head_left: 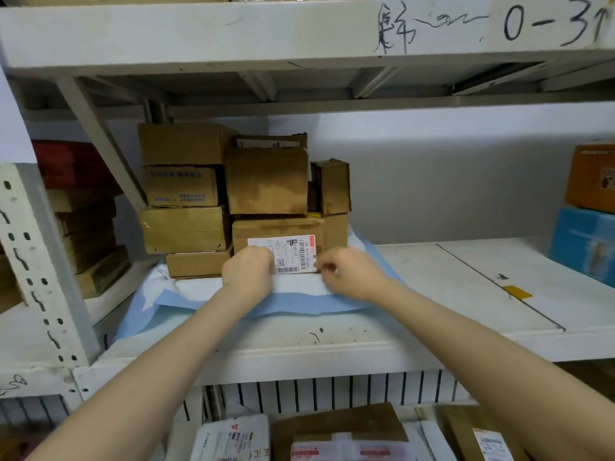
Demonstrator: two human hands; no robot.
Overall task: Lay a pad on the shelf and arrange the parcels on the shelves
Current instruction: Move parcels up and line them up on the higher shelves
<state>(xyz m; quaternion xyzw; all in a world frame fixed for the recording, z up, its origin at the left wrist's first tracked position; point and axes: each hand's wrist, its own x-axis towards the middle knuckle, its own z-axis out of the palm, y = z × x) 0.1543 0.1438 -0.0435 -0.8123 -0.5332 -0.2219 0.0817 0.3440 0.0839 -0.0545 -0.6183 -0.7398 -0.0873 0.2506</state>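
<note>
blue pad (199, 306) under labelled parcel (283, 229); left hand (248, 272), right hand (349, 274) (seemingly) touching it.

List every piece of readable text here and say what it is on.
"0-3" with an up arrow: handwritten on the paper sign on the upper shelf beam.
Black scrawl beside it: illegible.
Shipping label on the front carton: barcodes, digits too blurred.
Blue print on a left-stack carton: too blurred.
Labels on the lower parcels: too blurred.
</note>
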